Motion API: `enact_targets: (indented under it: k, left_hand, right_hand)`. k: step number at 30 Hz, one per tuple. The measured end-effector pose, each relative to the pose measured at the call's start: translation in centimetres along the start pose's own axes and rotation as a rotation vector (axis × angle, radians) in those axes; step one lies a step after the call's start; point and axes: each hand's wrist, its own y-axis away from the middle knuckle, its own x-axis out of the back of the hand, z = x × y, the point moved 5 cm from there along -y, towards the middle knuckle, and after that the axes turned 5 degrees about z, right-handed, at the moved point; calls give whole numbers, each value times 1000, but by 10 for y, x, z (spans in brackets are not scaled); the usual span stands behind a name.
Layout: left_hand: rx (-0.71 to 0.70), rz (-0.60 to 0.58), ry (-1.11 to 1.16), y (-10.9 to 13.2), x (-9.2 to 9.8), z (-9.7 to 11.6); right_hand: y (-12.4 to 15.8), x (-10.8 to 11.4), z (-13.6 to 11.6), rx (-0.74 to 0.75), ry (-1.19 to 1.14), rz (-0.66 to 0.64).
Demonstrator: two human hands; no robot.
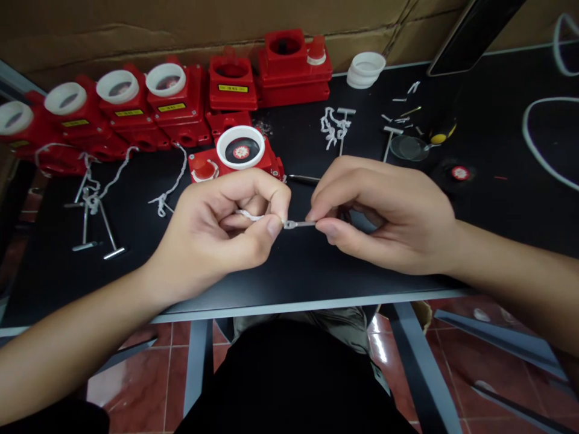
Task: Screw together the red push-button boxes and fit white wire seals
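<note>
Over the table's front half, my left hand [230, 226] is closed in a pinch on a white cord [251, 215], part of which runs back through its curled fingers. At the fingertips the cord meets the eyelet end of a thin metal rod [302, 224]. Thumb and forefinger of my right hand [380, 214] pinch that rod from the other side; whatever lies farther along it is hidden by the hand. Just behind my left hand sits a red box [275, 160] with a white ring [221, 144] around a dark round window.
Several red boxes [178, 117] line the back. At left lie metal T-bars [108, 229] on white cords. Farther right are stacked white rings [362, 78], a cord bundle [332, 128], another T-bar [389, 141], clear discs [407, 147], a yellow-black screwdriver [443, 131] and small loose pieces.
</note>
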Motion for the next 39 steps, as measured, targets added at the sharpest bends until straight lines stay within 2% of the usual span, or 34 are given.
enact_targets:
  k: [7, 13, 18, 25, 34, 39]
  left_hand:
    - [49, 25, -86, 0, 1, 0]
    - [-1, -19, 16, -1, -1, 0]
    - [59, 39, 55, -1, 0, -6]
    - [144, 52, 105, -2, -1, -8]
    - [28, 88, -183, -1, 0, -1]
    - [-67, 13, -370, -1, 1, -1]
  right_hand:
    - [0, 2, 0, 12, 37, -6]
    - [0, 2, -1, 1, 88, -11]
    - [-1, 6, -3, -25, 112, 36]
    - [-2, 11, -15, 76, 340, 37]
    - [9, 3, -15, 207, 663, -35]
    - [8, -3, -10, 199, 646, -118]
